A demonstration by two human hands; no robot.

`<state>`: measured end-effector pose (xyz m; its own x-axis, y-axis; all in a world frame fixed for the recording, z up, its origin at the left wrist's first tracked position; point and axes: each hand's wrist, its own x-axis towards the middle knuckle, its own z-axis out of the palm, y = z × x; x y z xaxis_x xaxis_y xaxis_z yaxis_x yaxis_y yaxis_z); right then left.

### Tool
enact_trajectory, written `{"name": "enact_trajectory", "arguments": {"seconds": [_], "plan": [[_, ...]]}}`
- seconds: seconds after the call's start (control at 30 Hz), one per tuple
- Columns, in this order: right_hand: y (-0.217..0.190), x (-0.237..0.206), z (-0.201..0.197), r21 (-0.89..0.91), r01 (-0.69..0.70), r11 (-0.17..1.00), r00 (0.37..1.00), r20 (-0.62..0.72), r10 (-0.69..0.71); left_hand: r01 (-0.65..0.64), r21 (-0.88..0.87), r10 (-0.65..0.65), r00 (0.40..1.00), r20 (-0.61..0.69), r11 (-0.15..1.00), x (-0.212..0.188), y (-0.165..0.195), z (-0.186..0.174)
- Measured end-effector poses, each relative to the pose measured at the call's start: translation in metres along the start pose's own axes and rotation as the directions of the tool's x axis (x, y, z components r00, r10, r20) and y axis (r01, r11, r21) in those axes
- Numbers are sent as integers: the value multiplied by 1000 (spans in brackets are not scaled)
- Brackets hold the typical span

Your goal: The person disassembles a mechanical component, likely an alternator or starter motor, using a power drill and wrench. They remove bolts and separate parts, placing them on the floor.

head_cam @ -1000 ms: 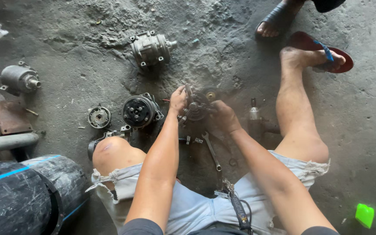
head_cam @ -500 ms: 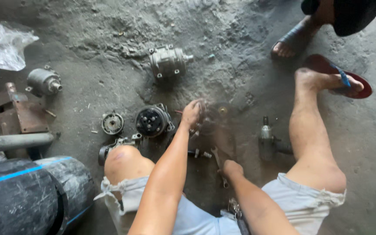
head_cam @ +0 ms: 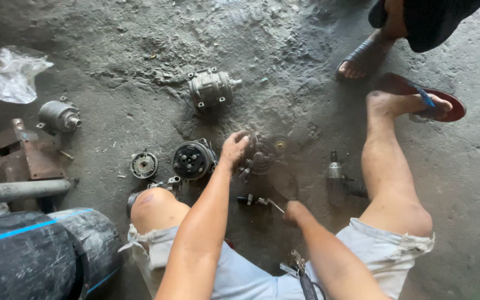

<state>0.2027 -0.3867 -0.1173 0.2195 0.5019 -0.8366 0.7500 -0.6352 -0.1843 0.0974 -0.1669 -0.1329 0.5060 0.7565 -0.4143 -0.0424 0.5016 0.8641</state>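
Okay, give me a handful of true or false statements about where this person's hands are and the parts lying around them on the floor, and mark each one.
1. The left hand rests on the dark metal assembly on the floor. True.
2. The right hand is gripping the grey compressor. False: that compressor lies apart, farther up the floor; the right hand is low, by a thin tool.
3. A crumpled clear plastic bag lies at upper left. True.
4. The round pulley part sits on the person's lap. False: it lies on the floor, beside the left hand.
5. The person's right foot wears a red sandal. True.
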Motion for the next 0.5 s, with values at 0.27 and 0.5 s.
{"name": "enact_trajectory", "arguments": {"seconds": [0.27, 0.5], "plan": [[79, -32, -139, 122, 149, 981, 989, 0, -150, -136, 794, -120, 960, 254, 592, -56, 53, -52], [95, -107, -229, 212, 396, 894, 877, -375, -300, -256, 615, 58, 945, 322, 746, -97, 41, -25]]}}
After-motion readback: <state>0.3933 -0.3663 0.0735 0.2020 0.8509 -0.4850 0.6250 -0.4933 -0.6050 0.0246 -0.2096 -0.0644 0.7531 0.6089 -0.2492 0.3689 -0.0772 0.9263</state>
